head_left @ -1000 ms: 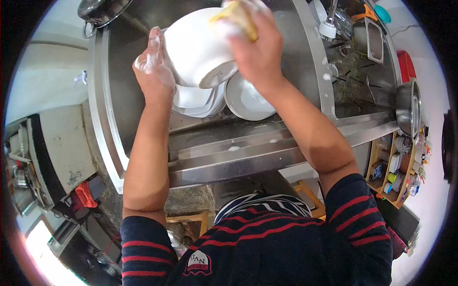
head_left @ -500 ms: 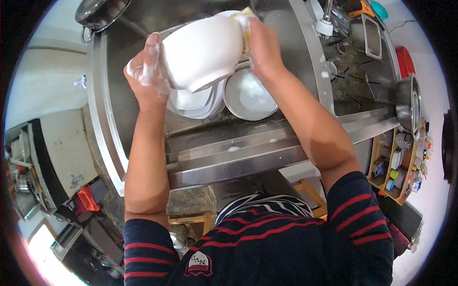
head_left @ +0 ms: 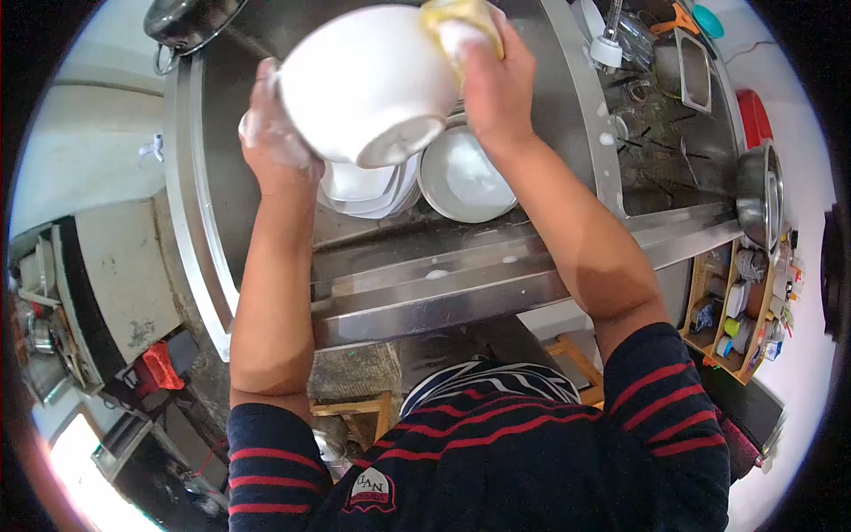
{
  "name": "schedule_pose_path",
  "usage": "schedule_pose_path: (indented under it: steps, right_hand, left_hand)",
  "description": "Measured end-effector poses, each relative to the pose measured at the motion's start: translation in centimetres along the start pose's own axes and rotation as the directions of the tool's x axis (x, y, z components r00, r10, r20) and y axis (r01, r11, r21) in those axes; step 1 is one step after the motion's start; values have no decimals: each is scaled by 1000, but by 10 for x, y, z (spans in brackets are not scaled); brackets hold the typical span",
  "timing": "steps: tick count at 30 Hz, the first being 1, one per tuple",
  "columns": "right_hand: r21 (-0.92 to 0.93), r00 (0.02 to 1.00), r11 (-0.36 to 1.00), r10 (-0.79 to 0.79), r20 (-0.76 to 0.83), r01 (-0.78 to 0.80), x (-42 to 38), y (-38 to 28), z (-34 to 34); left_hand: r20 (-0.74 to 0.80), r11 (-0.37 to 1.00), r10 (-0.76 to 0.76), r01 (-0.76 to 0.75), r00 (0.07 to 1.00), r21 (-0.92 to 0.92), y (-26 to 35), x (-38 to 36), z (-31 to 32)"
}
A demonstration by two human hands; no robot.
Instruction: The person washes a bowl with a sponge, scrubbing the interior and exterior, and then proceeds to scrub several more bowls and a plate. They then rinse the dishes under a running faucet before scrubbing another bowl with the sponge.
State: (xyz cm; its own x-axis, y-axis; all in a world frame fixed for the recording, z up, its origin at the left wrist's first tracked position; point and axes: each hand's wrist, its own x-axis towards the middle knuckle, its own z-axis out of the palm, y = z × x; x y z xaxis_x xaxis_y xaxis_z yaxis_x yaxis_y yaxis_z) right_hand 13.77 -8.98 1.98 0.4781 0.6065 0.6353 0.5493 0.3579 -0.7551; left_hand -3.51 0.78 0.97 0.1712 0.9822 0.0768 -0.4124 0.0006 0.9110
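Observation:
A large white bowl [head_left: 363, 80] is held tilted above the sink, its underside and foot ring facing me. My left hand [head_left: 273, 133], covered in suds, grips the bowl's left side. In my right hand [head_left: 498, 89] is a foamy yellow sponge [head_left: 456, 19], pressed against the bowl's upper right rim. Below the bowl lie stacked white square plates [head_left: 368, 191] and a round white bowl [head_left: 467, 177], both resting in the sink. The inside of the held bowl is hidden from me.
The metal sink [head_left: 399, 306] has suds on its front ledge. A dark pot [head_left: 188, 22] stands at the upper left. On the right are a faucet [head_left: 606, 49], a second basin with a metal tray [head_left: 691, 69], steel bowls [head_left: 758, 195] and a wooden shelf [head_left: 740, 310].
The bowl has tipped so more of its underside shows. My right hand and the sponge have moved slightly up along its rim; my left hand has shifted a little.

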Motion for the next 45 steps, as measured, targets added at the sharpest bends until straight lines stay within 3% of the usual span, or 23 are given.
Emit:
schedule_pose_path:
  steps: [1,2,3,5,8,11,15,17,19,20,21,22,24,27,29,31,32,35,39,41,42,44,45]
  right_hand:
    - [401,927,850,376,-8,-342,-2,6,6]
    - [712,731,447,669,136,-541,-4,12,12]
    - [714,731,448,669,132,-538,-5,6,18]
    - [827,497,77,828,258,-558,-8,-10,29]
    - [863,535,88,814,226,-498,-4,16,28]
    - [897,575,49,782,239,-439,8,14,14]
    - [825,483,246,875,36,-509,9,30,3]
    - [387,706,685,700,-111,-618,0,44,1]
    - [299,723,727,675,-145,-619,-1,52,-3]
    - [-164,855,841,491,-168,-515,-5,68,-8]
    - [-588,950,755,300,-86,-291,-1,63,-8]
    - [-588,950,755,300,-85,-291,0,57,-8]
    - [230,885,865,464,-30,-446,6,33,-6]
    - [41,986,987,154,56,-157,10,12,-8]
    - [-241,944,914,-328,33,326,17,-18,3]
    - [-308,876,824,-413,249,476,3,-26,11]
    - [-311,877,823,-413,247,475,-2,-31,14]
    - [-151,759,775,-525,386,613,-4,-42,15]
    - [-184,881,868,-425,209,462,5,-8,3]
    - [103,1000,995,-21,23,19,6,-4,0]
    - [103,1000,994,-22,22,20,1,4,0]
    - [243,821,785,558,122,-570,-10,19,1]
    - [244,822,786,557,120,-568,-12,13,7]
  left_hand:
    - [-130,989,-105,90,986,-119,13,-3,15]
    - [-104,979,-116,96,988,-181,18,-4,17]
    - [-78,965,-124,102,989,-239,21,-3,17]
    - [-16,945,-122,112,992,-307,16,0,13]
    - [-46,900,-237,202,970,-386,10,-6,22]
    - [-99,965,-129,102,987,-243,-20,-13,16]
    - [-68,947,-261,242,963,-213,-5,-24,33]
    - [-140,944,-279,245,950,-222,0,-23,37]
    - [-72,955,-252,236,965,-181,-1,-16,31]
    - [-72,954,-254,238,965,-180,-3,-17,31]
    - [-89,964,-211,193,973,-184,-4,-18,33]
    - [-107,971,-169,147,980,-187,-4,-18,33]
    - [-97,974,-176,159,980,-162,2,-17,31]
    - [-102,983,-177,171,979,-66,8,-16,28]
    - [-118,985,-170,172,978,7,9,-16,28]
    - [-140,980,-199,197,970,-29,8,-16,31]
    - [10,917,-51,43,999,396,12,-16,17]
    - [94,852,57,-97,994,515,5,-13,12]
    - [-178,962,-260,239,949,-132,2,-9,27]
    - [-184,957,-280,258,942,-134,4,-5,24]
    - [-125,954,-253,226,959,-195,1,1,16]
    - [-24,930,-229,211,973,-301,7,10,7]
    - [-40,942,-207,188,978,-278,12,10,7]
